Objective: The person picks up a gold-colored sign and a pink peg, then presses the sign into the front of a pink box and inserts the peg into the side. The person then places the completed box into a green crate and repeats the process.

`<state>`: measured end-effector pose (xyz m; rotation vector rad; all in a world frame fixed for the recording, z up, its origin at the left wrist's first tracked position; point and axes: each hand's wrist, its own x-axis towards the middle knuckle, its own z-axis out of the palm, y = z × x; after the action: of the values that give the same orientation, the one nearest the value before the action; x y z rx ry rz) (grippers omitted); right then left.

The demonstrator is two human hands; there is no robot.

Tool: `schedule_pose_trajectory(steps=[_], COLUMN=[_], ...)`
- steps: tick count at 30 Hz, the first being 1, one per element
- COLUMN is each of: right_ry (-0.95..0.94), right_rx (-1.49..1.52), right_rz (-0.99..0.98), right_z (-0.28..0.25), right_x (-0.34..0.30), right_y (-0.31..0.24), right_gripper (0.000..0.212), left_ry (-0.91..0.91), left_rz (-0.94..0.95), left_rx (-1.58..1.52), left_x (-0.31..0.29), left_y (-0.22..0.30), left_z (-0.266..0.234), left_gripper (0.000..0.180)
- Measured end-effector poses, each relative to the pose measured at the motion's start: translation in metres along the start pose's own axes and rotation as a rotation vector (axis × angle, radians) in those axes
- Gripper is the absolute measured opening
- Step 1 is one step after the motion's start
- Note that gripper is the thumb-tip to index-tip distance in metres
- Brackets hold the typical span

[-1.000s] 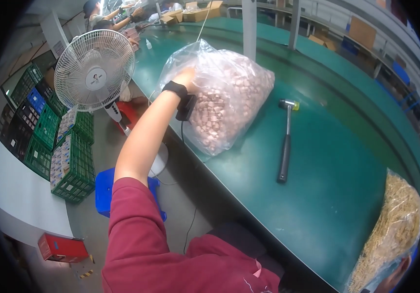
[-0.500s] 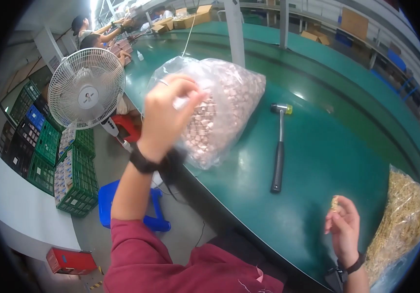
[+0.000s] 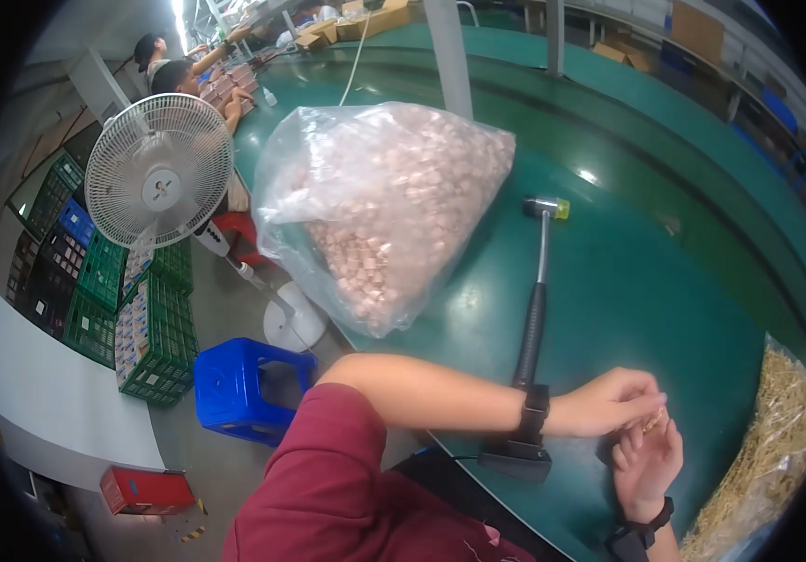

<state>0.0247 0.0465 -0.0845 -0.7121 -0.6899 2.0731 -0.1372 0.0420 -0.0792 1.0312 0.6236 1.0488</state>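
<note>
Over the right part of the green table, my two hands meet. My right hand point(image 3: 647, 473) is closed with its palm up, gripping a small gold-coloured metal piece point(image 3: 652, 422) at its fingertips. Reaching across from the left, my left hand point(image 3: 607, 403) has its thumb and fingers pinched together at that piece; whatever lies between them is hidden. Beneath my left forearm runs the black handle of a mallet point(image 3: 532, 323) with a yellow-ended head. A clear plastic bag of gold-coloured pieces point(image 3: 764, 440) lies to the right of my hands.
A large clear bag of small pinkish blocks point(image 3: 394, 206) rests at the table's left edge. Beyond that edge stand a white fan point(image 3: 161, 173), a blue stool point(image 3: 234, 384) and green crates point(image 3: 152, 332). Two people work at the far left. A post point(image 3: 448, 56) rises behind the bag.
My left hand has left the bag of pinkish blocks and swung right to meet my right hand. The right hand has dropped slightly, with the gold-coloured piece still in it.
</note>
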Motion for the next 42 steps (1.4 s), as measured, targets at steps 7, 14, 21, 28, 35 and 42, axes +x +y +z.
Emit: schedule_pose_trajectory(steps=[7, 14, 21, 28, 35, 42], right_ry=[-0.02, -0.029, -0.058, -0.039, -0.028, -0.059], right_rx=[0.34, 0.304, 0.275, 0.282, 0.185, 0.026], right_rz=[0.227, 0.215, 0.19, 0.21, 0.223, 0.171], right_z=[-0.021, -0.022, -0.011, -0.006, 0.0, -0.007], right_x=[0.036, 0.036, 0.029, 0.018, 0.01, -0.011], right_y=[-0.025, -0.023, -0.012, 0.0, -0.003, 0.002], right_gripper=[0.036, 0.035, 0.033, 0.032, 0.032, 0.034], left_ry=[-0.032, -0.087, -0.08, -0.034, -0.048, -0.043], left_rz=[-0.008, -0.034, -0.037, -0.002, -0.024, 0.028], left_rx=[-0.023, -0.158, -0.198, -0.132, -0.12, 0.023], left_x=[0.031, 0.028, 0.013, -0.005, -0.01, -0.015], left_y=[-0.013, -0.005, -0.001, -0.008, -0.007, -0.014], left_z=[-0.022, -0.017, -0.015, -0.012, -0.008, 0.0], left_gripper=[0.02, 0.02, 0.021, 0.023, 0.022, 0.023])
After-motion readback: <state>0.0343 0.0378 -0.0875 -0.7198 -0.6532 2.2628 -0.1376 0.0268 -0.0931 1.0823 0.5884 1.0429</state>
